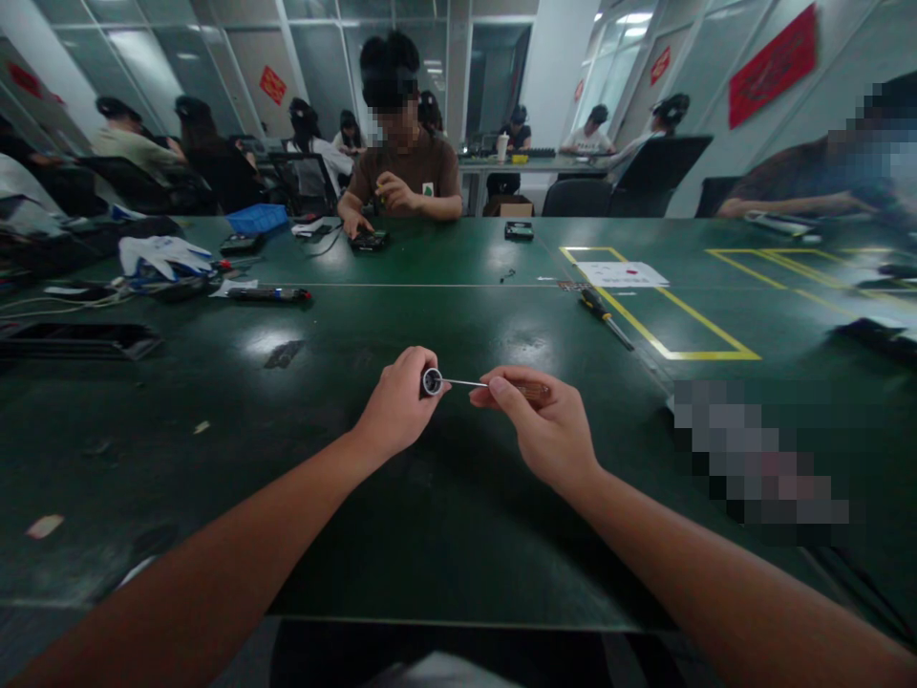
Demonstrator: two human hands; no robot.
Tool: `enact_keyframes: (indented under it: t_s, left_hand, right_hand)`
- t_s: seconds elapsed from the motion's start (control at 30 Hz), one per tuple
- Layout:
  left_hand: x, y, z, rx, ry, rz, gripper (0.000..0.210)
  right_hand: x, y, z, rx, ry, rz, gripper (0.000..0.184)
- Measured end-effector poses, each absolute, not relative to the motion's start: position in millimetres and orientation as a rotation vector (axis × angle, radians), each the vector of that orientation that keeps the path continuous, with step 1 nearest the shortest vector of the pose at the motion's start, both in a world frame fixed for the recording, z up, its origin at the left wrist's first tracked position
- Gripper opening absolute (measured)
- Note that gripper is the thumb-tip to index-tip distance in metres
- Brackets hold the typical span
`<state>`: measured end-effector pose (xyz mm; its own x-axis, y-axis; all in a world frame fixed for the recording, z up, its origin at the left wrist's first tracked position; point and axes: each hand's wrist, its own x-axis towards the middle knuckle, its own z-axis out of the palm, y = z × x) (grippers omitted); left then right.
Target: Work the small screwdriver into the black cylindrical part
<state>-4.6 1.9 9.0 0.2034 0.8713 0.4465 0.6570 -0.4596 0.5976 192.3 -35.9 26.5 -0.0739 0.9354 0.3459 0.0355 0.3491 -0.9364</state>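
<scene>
In the middle of the head view, my left hand (401,401) is closed round a small dark cylinder with a pale ring-shaped end (431,381), which faces me. Most of the cylinder is hidden by my fingers. My right hand (548,420) grips a screwdriver by its brownish handle (528,392). The thin metal shaft (464,383) points left, and its tip meets the ringed end or lies just beside it; I cannot tell which. Both hands are held above the green table (444,535).
A yellow-and-black screwdriver (606,317) lies right of centre near a paper sheet (622,274) and yellow tape. White gloves (164,258), a blue basket (256,219) and a dark pen-like tool (268,295) lie to the left. Across the table a person (405,172) handles a black device (369,241).
</scene>
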Motion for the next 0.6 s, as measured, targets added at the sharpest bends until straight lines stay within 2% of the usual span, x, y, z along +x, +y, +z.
enact_keyframes:
  t_s: [0.27, 0.6]
  left_hand:
    - [-5.0, 1.9, 8.1, 2.214, 1.458, 1.117, 0.017]
    - [-4.3, 1.5, 8.8, 2.209, 1.472, 1.101, 0.018]
  right_hand:
    - [192.3, -39.3, 33.1, -1.021, -1.507, 0.823, 0.016]
    - [192.4, -37.2, 32.1, -1.054, -1.545, 0.830, 0.019]
